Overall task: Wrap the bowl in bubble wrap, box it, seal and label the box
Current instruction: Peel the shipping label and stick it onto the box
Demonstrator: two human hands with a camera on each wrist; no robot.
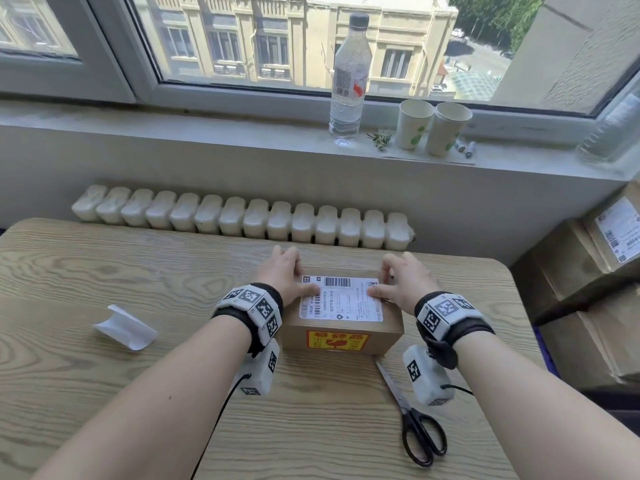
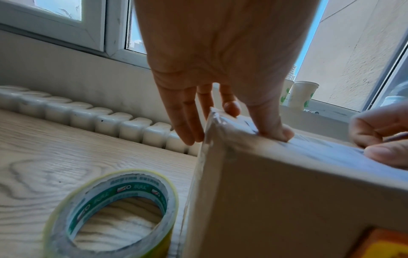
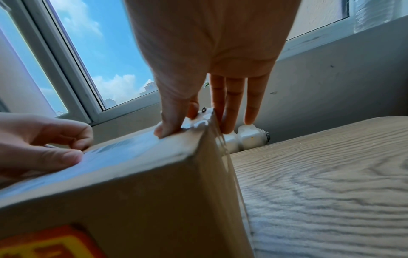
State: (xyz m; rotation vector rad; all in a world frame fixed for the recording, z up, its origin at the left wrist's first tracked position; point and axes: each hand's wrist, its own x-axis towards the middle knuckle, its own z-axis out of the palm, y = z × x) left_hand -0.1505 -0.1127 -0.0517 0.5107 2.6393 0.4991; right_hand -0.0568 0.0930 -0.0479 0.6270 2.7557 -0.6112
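On top of the box: both thumbs press flat on the shipping label [image 1: 341, 298], one at each side edge.
Left hand [image 1: 287, 271]: thumb straight on the label's left edge, fingers reaching down over the box's left end; it braces the box rather than clasping it (the left wrist view shows the fingers [image 2: 183, 118] extended, tips past the taped corner).
Right hand [image 1: 403, 277]: thumb on the label's right edge, fingers lying straight down the box's right end, index bent at the top corner in the right wrist view; pressing, not clenched.
Box [image 1: 346, 336]: brown cardboard, closed, clear tape glinting along its end corners, resting on the wooden table [image 1: 104, 265] between the forearms; a red and yellow sticker [image 1: 337, 342] is on its near face. The bowl is not visible.
Tape roll [image 2: 114, 214]: lying flat on the table just left of the box, seen only from the left wrist.
Scissors [image 1: 414, 415]: black-handled, closed, near the box's right front corner.
Backing paper [image 1: 126, 327]: a curled white strip, well left of the box.
Windowsill [image 1: 207, 133]: a water bottle [image 1: 348, 81], two paper cups [image 1: 433, 128] side by side.
Floor at right: stacked cardboard cartons [image 1: 595, 289].
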